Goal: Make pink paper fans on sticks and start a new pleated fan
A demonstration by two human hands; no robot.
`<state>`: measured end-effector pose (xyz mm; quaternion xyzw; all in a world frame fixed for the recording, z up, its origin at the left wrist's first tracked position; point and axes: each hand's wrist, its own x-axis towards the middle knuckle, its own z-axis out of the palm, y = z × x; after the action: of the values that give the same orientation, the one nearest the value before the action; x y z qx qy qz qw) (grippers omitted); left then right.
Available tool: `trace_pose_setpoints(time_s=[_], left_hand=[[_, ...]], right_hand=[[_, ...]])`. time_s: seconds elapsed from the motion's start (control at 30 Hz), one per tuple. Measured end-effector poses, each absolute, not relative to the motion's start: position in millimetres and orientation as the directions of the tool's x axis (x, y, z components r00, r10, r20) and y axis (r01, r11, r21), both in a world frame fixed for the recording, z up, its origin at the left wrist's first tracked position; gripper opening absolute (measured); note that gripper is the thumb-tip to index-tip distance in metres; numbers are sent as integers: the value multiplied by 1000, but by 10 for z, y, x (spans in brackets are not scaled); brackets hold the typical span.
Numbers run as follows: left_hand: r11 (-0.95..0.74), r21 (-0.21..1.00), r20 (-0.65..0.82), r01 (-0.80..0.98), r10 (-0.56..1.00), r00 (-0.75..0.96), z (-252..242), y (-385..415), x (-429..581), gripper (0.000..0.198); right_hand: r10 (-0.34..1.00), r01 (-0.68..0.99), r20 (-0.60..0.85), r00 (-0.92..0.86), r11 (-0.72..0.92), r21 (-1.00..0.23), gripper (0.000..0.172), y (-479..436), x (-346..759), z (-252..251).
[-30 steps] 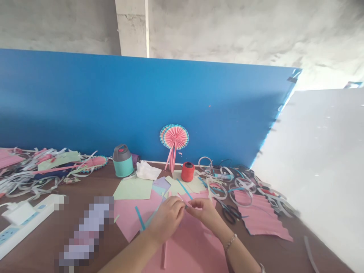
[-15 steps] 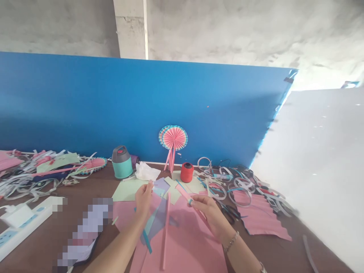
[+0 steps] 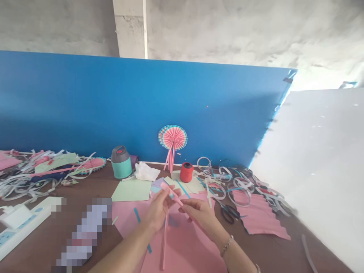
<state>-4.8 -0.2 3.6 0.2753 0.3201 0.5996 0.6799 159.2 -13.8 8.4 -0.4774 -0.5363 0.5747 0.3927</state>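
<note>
Bright daylight, right-side glare, slight blur.

No readable text, label, brand, number or sign anywhere. Blank faces on the blue board (image 3: 142,110), the teal flask (image 3: 121,162), the red thread spool (image 3: 186,172) and the white power strip (image 3: 19,223). Plain, unprinted pink paper (image 3: 193,246) and green paper (image 3: 132,189) on the surface (image 3: 71,189). Pixelated patch (image 3: 85,231) beside the strip, nothing legible there.
</note>
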Motion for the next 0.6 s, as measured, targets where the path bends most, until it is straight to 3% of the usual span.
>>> trace_pose_setpoints(time_s=[0.13,0.27,0.4,0.5,0.6], left_hand=[[52,538,-214,-841,974,-77,82,265,-410,15],[66,433,-241,-899,969,-45,52,376,-664,23],[170,454,-246,-875,967,60,13,367,-679,21],[216,485,-261,-848,961,95,0,355,-640,18],[251,511,-285,-822,952,113,-9,354,-610,15]], right_hand=[[986,108,-121,-115,-109,-988,41,-36,1670,-10],[998,438,-34,-44,-12,-899,30,88,1607,-73],[992,728,-15,-126,82,-680,34,174,1325,-26],[995,815,-71,-63,10,-580,29,229,1084,-5],[997,833,-73,4,-43,-551,13,267,944,-50]])
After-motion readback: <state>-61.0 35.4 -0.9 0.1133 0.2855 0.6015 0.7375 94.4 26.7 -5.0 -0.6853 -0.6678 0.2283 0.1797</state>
